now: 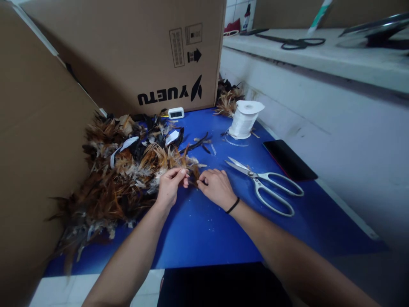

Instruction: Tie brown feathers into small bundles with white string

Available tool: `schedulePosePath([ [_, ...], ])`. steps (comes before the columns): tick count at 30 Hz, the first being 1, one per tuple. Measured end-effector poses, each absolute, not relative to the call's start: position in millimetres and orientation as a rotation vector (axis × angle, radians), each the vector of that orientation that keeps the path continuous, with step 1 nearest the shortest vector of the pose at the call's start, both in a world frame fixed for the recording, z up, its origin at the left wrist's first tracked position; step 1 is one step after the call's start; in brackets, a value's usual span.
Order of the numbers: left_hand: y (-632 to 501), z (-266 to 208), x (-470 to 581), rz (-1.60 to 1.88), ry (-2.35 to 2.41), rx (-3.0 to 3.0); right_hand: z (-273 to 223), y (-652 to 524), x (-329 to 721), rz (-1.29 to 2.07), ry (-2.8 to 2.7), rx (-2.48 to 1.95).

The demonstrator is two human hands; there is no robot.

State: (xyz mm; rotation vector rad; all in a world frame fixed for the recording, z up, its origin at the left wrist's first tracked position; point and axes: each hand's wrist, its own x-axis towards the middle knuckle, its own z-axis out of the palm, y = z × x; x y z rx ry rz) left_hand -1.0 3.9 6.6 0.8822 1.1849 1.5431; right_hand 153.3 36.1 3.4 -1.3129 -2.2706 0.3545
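Observation:
Brown feathers (194,174) lie in the narrow gap between my two hands, over the blue tabletop. My left hand (168,186) is closed, thumb pressed to forefinger, at the right edge of a large feather pile (118,183). What its fingertips pinch is too small to make out. With bent fingers and thumb together, my right hand (217,186) grips the brown feathers from the right side. A black band circles that wrist. Large scissors (265,183) with pale handles rest to its right, blades parted.
A white spool (246,119) stands at the back, near a small digital display (176,113). A black phone-like slab (289,160) lies by the right wall. Cardboard boxes (128,55) enclose the left and back. Dark scissors (298,43) lie on the ledge (338,53).

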Motion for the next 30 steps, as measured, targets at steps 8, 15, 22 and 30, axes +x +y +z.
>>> schedulePosePath([
  [8,4,8,0,1.482,1.137,0.717,5,42,162,0.765,-1.985,-1.206],
  [15,-1,9,7,1.353,1.168,0.681,1,47,163,1.165,-1.609,-1.114],
  [22,-4,8,14,1.304,1.206,0.747,4,43,158,1.336,-1.489,-1.087],
  [30,0,7,9,1.376,1.238,0.714,8,47,159,1.569,-1.213,-1.086],
])
